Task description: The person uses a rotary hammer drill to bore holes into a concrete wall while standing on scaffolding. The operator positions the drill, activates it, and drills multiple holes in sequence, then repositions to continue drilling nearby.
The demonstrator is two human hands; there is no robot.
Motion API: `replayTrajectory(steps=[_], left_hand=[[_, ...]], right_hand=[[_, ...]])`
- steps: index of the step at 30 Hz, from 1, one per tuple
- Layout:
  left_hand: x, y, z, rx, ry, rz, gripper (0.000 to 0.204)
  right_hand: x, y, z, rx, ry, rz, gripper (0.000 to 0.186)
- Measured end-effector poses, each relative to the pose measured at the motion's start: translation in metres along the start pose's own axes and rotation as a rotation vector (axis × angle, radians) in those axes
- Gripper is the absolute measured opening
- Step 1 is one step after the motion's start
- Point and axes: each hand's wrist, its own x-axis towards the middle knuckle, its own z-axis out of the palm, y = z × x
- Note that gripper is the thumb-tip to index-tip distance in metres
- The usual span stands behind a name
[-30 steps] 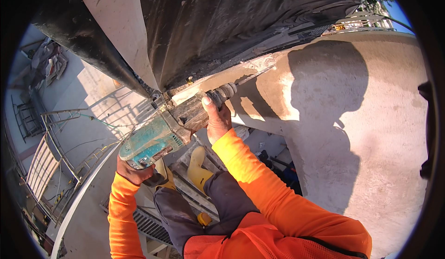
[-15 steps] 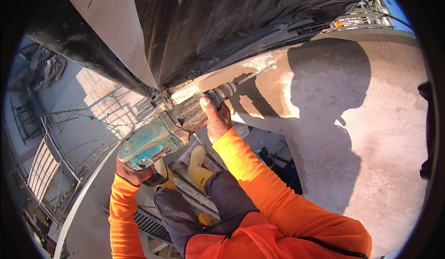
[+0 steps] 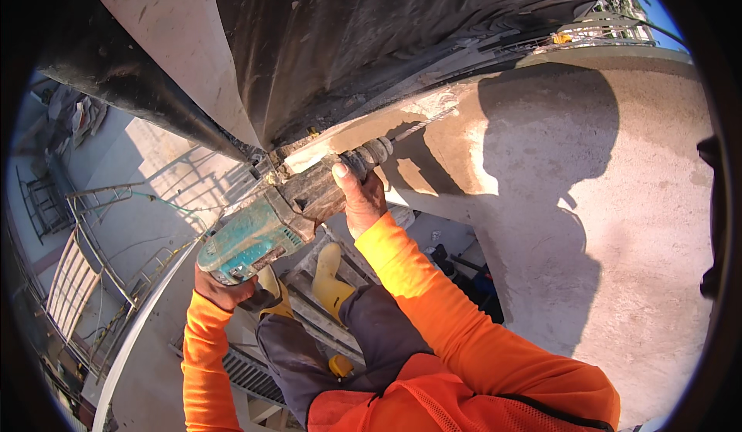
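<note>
A dusty teal-and-grey rotary hammer drill (image 3: 251,235) lies diagonally across the middle of the head view. My left hand (image 3: 219,287) is closed round its rear grip, partly hidden by the body. My right hand (image 3: 361,200) grips the front housing behind the chuck, thumb on top. The long drill bit (image 3: 421,124) points up and right to a pale chipped patch (image 3: 435,101) on the plastered concrete ledge (image 3: 657,146); whether the tip touches it, I cannot tell. The drill casts a shadow on the plaster.
Black plastic sheeting (image 3: 355,30) and a pale strip (image 3: 166,26) hang above. My yellow boots (image 3: 328,277) stand on wooden slats (image 3: 305,297) with gaps. At left, metal scaffold frames (image 3: 100,192) stand over a lower floor (image 3: 135,161). A dark opening (image 3: 471,289) lies beside my right forearm.
My hands and the drill hold nearly the same position. The surroundings have shifted slightly in the view, most visibly the pale strip at the top, which now appears farther left.
</note>
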Motion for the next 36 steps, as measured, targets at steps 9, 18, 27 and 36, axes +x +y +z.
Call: replayTrajectory(steps=[9, 18, 27, 36], left_hand=[[0.000, -0.001, 0.005, -0.074, 0.027, 0.032, 0.046], [0.001, 0.007, 0.006, -0.118, 0.033, -0.024, 0.046], [0.000, -0.002, 0.014, -0.248, 0.027, 0.010, 0.044], [0.003, -0.017, 0.012, -0.141, 0.016, 0.037, 0.040]], right_hand=[[0.002, 0.002, -0.007, -0.089, -0.007, 0.072, 0.079], [0.003, -0.003, -0.009, -0.116, -0.078, 0.053, 0.076], [0.002, -0.005, -0.009, -0.156, -0.055, 0.054, 0.075], [0.003, -0.010, -0.008, -0.147, -0.077, 0.032, 0.068]])
